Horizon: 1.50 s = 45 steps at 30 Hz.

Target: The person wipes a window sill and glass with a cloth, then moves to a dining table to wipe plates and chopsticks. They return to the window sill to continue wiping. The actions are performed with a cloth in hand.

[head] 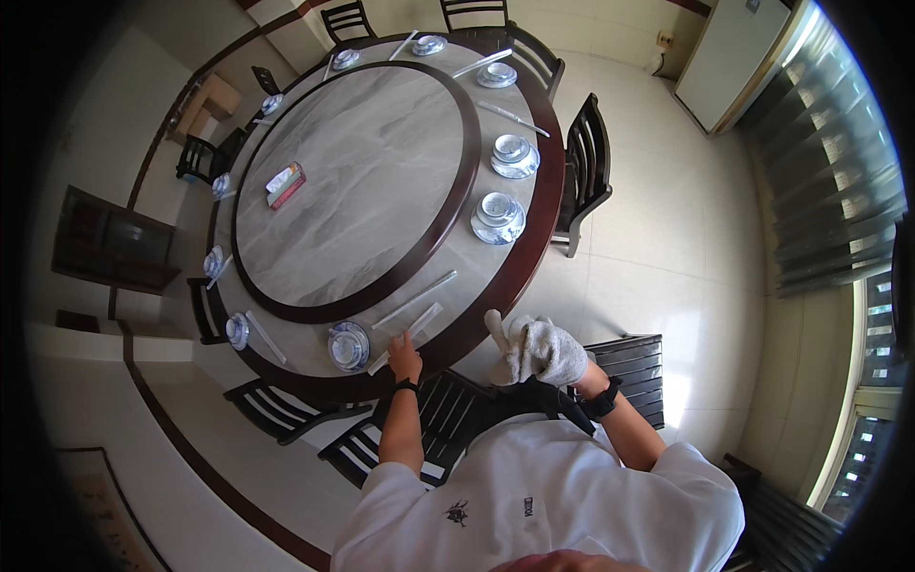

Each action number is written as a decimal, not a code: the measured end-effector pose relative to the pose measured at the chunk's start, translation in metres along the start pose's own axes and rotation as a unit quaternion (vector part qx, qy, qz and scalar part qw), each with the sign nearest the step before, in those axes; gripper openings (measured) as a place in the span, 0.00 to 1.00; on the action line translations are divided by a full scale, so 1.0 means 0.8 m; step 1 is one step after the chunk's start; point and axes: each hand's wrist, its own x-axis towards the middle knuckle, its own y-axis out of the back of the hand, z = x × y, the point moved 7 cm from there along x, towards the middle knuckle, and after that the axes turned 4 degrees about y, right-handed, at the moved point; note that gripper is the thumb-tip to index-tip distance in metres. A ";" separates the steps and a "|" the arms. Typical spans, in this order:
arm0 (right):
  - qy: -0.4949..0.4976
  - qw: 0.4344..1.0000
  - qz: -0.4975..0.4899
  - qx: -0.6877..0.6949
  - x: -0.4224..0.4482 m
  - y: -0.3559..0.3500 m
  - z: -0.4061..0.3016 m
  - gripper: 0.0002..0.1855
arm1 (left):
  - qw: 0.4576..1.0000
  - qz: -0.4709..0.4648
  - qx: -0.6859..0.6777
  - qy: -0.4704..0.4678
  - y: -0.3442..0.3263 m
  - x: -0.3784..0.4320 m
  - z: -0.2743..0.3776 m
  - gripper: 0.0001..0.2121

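Note:
My bare left hand (405,359) is at the near edge of a large round table, its fingers on a slim pack of wrapped chopsticks (427,318) that slants beneath them. Another wrapped pair (414,299) lies just beyond, roughly parallel. To the left of that hand sits a blue-and-white porcelain place setting (349,346) of stacked dishes. My right hand (537,350), in a light grey knit glove, is raised beside the table's rim with its fingers partly bent. Whether it grips anything cannot be made out.
A grey marble-patterned turntable (357,179) with a dark rim carries a tissue pack (286,186). More porcelain settings (498,218) and chopsticks ring the table. Dark slatted chairs (587,171) surround it, one (443,415) right before me. Curtained windows (836,171) are at the right.

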 end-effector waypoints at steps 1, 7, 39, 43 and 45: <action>-0.018 0.999 -0.017 0.024 0.009 -0.011 -0.023 0.14 | 1.000 0.006 0.001 -0.002 -0.005 0.003 -0.001 0.24; -0.045 0.999 0.002 0.017 0.005 -0.046 -0.063 0.14 | 0.992 0.095 0.006 -0.084 -0.014 0.001 0.010 0.12; 0.174 0.815 -0.047 -0.551 0.086 -0.241 -0.052 0.13 | 0.791 0.004 -0.602 -0.110 0.249 -0.262 0.048 0.06; 0.242 0.809 0.019 -0.535 0.092 -0.197 -0.048 0.24 | 0.782 -0.006 -0.621 -0.049 0.216 -0.292 0.016 0.08; 0.170 0.947 0.024 -0.270 0.109 -0.153 -0.009 0.28 | 0.795 0.007 -0.605 -0.046 0.223 -0.308 0.012 0.08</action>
